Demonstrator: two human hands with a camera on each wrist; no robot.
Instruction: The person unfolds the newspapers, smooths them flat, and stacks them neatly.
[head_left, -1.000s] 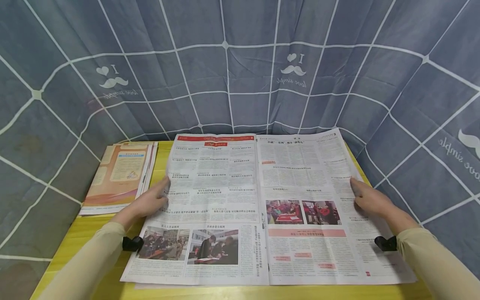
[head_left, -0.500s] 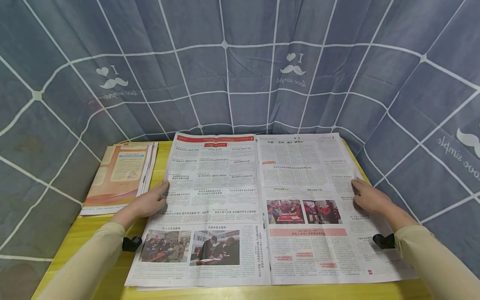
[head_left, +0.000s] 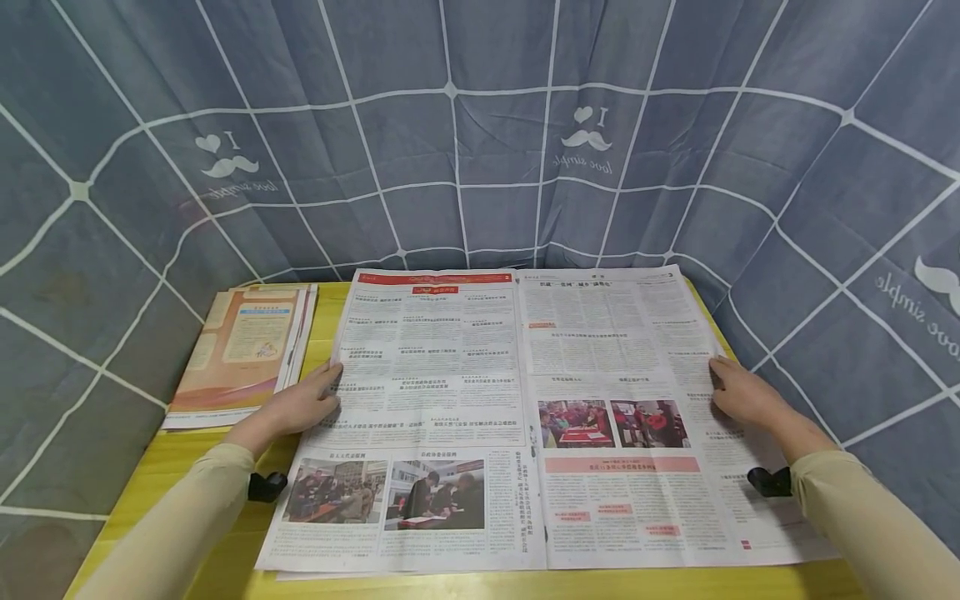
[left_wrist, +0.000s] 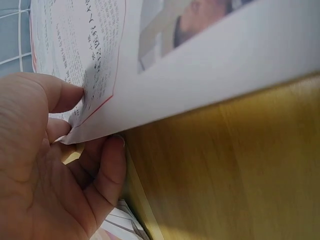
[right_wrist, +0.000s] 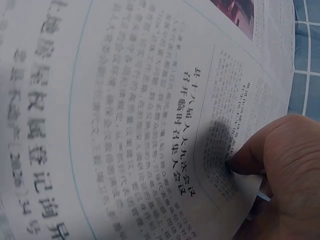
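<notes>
The paper (head_left: 480, 400) lies spread on the table (head_left: 142, 487), both pages face up, with the fold between the hands. The left hand (head_left: 300, 400) is clamped on the left edge: the thumb lies over the printed face, with fingers below the edge. The right hand (head_left: 753, 404) is clamped on the right edge, thumb on the print; its fingers behind the sheet are mostly hidden.

Opposite grips at about equal height probably keep the load even across the fold; a thin, wide sheet would likely buckle if held on one side only. Thumb-over placement appears to control the margin without covering much of the page. The stack (head_left: 243, 350) sits left of the paper, apart from it, which presumably leaves room for the full spread.
</notes>
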